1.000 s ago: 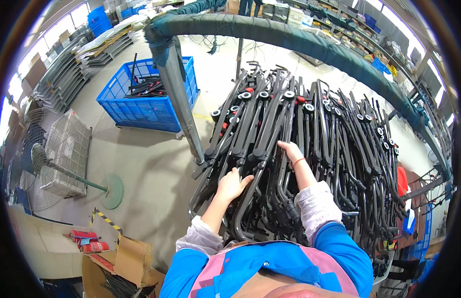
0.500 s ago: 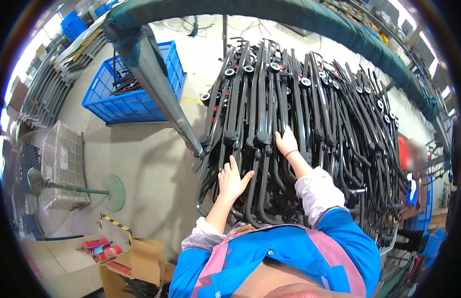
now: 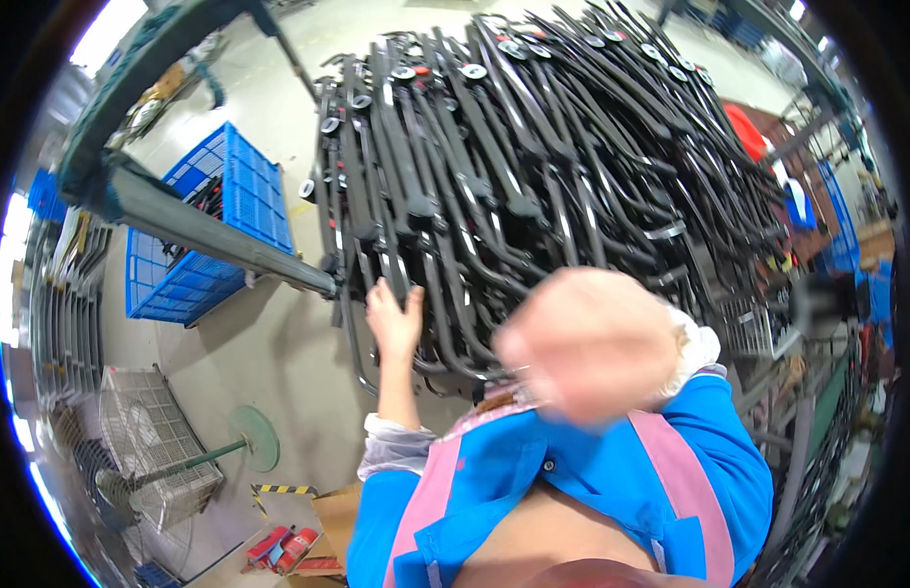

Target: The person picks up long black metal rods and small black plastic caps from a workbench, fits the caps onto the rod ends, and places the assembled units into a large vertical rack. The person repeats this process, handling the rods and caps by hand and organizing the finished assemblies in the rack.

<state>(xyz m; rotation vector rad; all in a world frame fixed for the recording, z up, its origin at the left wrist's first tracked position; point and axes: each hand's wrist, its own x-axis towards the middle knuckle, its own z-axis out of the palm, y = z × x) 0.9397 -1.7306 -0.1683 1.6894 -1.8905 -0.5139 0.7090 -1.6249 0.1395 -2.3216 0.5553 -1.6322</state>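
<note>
Many black tubular metal frames (image 3: 455, 186), with round white-and-black discs, stand packed side by side in front of me. At the near left of the row, my left hand (image 3: 394, 318) has its thumb and fingers on either side of one frame's dark tube. My right hand (image 3: 592, 343) is raised close in front of my chest, off the frames, and smeared by motion. Its fingers cannot be made out. A thin pale line shows by its fingertip side, too small to name.
A padded metal rack post (image 3: 220, 235) slants in at left. Beyond it stands a blue plastic crate (image 3: 259, 186) with dark parts. A fan with a green round base (image 3: 254, 438), a wire cage (image 3: 156, 431) and red fire extinguishers (image 3: 283, 549) are lower left.
My right hand has left the frames and come up toward me. My left hand stays at the frames, now round a tube. The view has turned, shifting the rack post left.
</note>
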